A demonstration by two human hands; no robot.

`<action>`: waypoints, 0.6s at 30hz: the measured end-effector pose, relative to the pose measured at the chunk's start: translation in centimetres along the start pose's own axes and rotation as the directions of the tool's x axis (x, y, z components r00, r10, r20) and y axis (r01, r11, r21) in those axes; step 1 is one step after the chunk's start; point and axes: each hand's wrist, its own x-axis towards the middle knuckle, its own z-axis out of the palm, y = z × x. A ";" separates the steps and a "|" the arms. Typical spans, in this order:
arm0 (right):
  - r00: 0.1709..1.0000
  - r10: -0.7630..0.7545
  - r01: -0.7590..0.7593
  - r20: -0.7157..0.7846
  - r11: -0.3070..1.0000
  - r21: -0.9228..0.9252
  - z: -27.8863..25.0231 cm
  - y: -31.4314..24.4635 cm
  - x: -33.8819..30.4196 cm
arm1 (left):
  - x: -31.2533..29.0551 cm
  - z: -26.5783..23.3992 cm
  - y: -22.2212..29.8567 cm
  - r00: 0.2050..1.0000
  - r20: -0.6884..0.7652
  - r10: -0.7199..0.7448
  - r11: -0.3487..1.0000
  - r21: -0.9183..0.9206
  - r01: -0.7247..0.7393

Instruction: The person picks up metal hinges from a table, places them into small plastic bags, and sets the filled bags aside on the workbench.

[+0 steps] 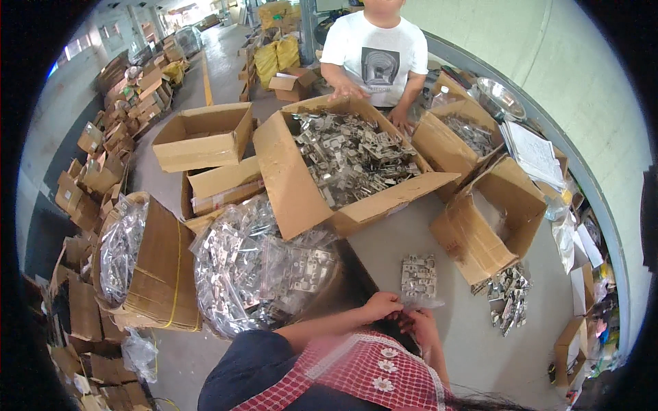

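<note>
- Clear bag of flat silvery metal parts: just ahead of the person's hands, over the grey worktop, between the heap of bagged parts to the left and the loose metal parts to the right. Whether it rests fully on the surface or is partly lifted, cannot tell.
- Left hand: closed, fingers pinching the near end of the plastic.
- Right hand: curled in beside the left hand, apparently gripping the same gathered end; exact fingertip contact too small to make out.
- Handling, judged by eye: contents rigid and probably dense, so the bag likely feels heavy for its bulk. Film looks thin, soft and slick; it may slide between fingers or stretch under load.
- Parts look sturdy rather than fragile, yet their edges and corners could puncture the film.
- Where to hold: the bunched slack at the near end suits a pinch for control; for carrying, a palm beneath the metal looks safer than hanging the weight from the film.
- Nearby: large open carton filled with similar metal parts, beyond the bag; tilted carton to the right, loose pieces by its lower edge.
- Across the worktop, a co-worker stands with one hand at the large carton's far rim.
</note>
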 end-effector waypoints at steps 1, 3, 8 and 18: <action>1.000 0.004 -0.004 0.002 1.000 -0.003 0.4 -0.3 0.0 | -0.1 0.1 -0.1 1.000 -0.003 -0.001 1.000 -0.004 0.001; 0.997 0.057 -0.053 -0.061 0.997 0.051 1.4 -0.9 -0.2 | -0.3 0.4 -0.5 0.995 -0.073 0.069 0.998 0.002 -0.069; 0.997 0.061 -0.053 -0.055 0.990 0.129 0.6 0.2 1.1 | -0.3 1.1 0.2 0.984 -0.140 0.107 0.987 0.131 -0.089; 0.965 0.179 -0.171 -0.190 0.984 0.054 -3.5 -1.3 1.8 | -0.9 -0.6 0.4 0.983 -0.154 0.099 0.987 0.139 -0.078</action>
